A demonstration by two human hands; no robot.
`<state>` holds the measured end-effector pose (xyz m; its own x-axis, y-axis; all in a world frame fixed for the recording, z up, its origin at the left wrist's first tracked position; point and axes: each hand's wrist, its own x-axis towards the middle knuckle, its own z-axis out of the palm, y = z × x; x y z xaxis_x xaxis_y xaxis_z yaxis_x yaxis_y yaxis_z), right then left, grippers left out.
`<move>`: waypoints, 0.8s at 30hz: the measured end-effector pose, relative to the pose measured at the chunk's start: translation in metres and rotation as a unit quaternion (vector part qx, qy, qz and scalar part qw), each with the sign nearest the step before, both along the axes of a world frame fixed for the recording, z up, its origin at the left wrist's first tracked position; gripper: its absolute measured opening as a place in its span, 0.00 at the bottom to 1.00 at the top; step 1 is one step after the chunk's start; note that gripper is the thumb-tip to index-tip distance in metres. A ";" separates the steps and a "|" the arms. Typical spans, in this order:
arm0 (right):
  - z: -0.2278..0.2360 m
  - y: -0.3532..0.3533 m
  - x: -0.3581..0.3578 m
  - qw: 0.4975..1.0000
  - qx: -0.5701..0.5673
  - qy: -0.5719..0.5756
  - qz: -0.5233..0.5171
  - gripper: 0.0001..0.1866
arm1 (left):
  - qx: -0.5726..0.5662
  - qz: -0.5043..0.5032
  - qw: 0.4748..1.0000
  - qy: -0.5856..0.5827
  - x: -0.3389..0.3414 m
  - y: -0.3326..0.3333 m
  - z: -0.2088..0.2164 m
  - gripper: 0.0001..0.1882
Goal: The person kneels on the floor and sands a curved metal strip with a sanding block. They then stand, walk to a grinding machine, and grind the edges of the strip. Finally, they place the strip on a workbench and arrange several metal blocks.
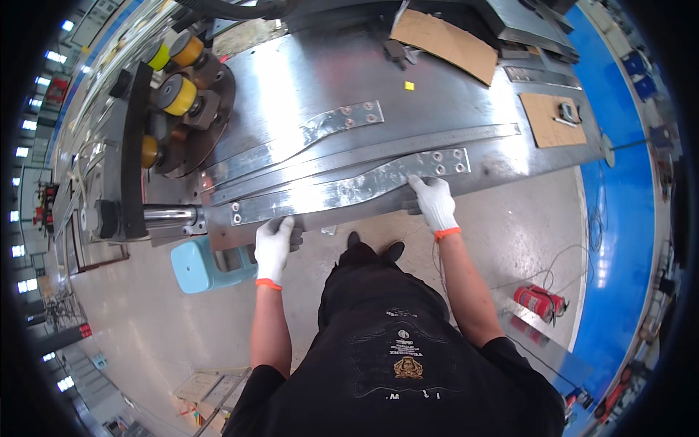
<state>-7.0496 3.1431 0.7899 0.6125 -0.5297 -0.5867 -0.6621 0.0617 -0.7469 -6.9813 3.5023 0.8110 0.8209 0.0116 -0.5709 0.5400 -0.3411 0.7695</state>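
Observation:
A shiny, slightly bent metal strip (328, 197) with holes at both ends lies along the near edge of the steel table. My left hand (274, 247), in a white glove with an orange cuff, is closed with its thumb at the strip's near edge, close to the left end. My gloved right hand (435, 204) pinches the same edge near the right end, thumb on top and fingers curled underneath. Behind this strip lies a long steel ruler (378, 153). A second, similar bent strip (306, 138) lies beyond the ruler.
At the left stands a machine with yellow-capped rollers (177, 95) and a shiny shaft (171, 215). Cardboard (448, 45) and a tape measure (568, 111) lie at the right. A light-blue stool (193, 264) and red fire extinguishers (539, 301) stand on the floor.

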 end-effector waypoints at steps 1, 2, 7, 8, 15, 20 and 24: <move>0.011 0.001 -0.002 0.997 0.063 -0.023 -0.022 0.23 | 0.095 -0.051 0.993 -0.055 0.002 -0.004 0.005 0.18; 0.006 -0.001 -0.002 0.996 0.075 -0.037 -0.033 0.23 | 0.146 -0.097 0.965 -0.198 0.004 -0.005 0.001 0.20; 0.025 0.009 -0.005 0.993 -0.117 -0.009 0.019 0.23 | 0.332 -0.194 0.806 -0.450 0.095 -0.053 0.003 0.34; 0.012 0.010 -0.010 0.981 -0.192 -0.026 0.033 0.23 | 0.358 -0.245 0.798 -0.417 0.116 -0.069 0.008 0.37; 0.046 -0.028 -0.042 0.912 -0.280 -0.236 -0.187 0.10 | 0.443 -0.503 0.707 -0.224 0.189 -0.138 0.025 0.42; 0.077 -0.074 -0.083 0.874 -0.182 -0.279 -0.354 0.14 | 0.415 -0.532 0.704 -0.222 0.202 -0.152 0.034 0.46; 0.060 -0.066 -0.119 0.877 -0.188 -0.241 -0.371 0.12 | 0.380 -0.518 0.719 -0.265 0.198 -0.152 0.030 0.40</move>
<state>-7.1682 3.0773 0.8496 0.1469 -0.9878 -0.0522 -0.1456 0.0306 -0.9889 -6.7830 3.3500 0.8409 0.7140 -0.6189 -0.3273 -0.6065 -0.7803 0.1525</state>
